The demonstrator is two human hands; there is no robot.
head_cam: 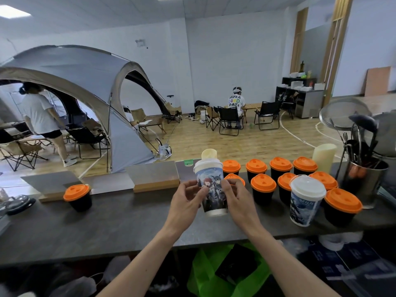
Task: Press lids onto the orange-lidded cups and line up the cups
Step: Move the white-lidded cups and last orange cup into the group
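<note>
A tall printed paper cup point(212, 187) with a white lid is held above the dark counter point(107, 224), tilted slightly. My left hand point(186, 202) grips its left side and my right hand point(237, 200) its right side. Several black cups with orange lids point(263, 183) stand in two rows at the right rear of the counter. One more orange-lidded cup point(78, 197) stands alone at the left. A second printed cup with a white lid point(306, 202) stands upright at the right, in front of the rows.
A steel pot of utensils point(366, 179) and a cream cylinder point(324, 157) stand at the far right. Wooden blocks point(154, 179) line the counter's back edge. A dark dish point(19, 202) sits at the left edge. Green bag point(214, 273) lies below the counter.
</note>
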